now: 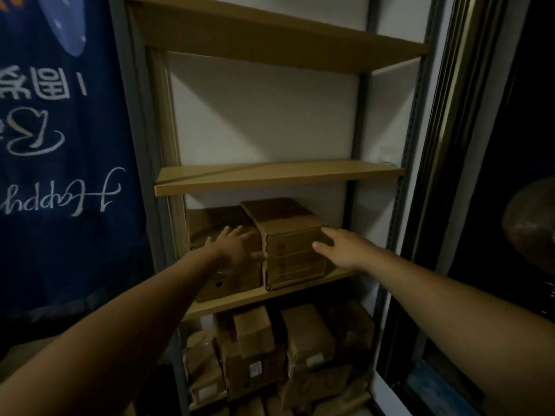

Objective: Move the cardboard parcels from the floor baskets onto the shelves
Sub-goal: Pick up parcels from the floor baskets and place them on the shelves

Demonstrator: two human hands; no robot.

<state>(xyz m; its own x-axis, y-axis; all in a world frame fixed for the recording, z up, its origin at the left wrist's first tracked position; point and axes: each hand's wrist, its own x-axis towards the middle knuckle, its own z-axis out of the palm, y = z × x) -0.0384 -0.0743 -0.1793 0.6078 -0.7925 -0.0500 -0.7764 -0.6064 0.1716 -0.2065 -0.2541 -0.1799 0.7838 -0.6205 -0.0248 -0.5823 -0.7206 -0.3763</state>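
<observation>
light dim | white wall [264,115] behind | blue banner [60,145] left | dark glass panel [510,139] right

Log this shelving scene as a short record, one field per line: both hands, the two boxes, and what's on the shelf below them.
left hand: fingers straight, lying on the left box, thumb toward the right box
right hand: fingers straight, at the right box's right front edge
boxes: side by side on one shelf, the right box turned slightly askew
shelf below: many parcels packed close
left of unit: blue banner
</observation>
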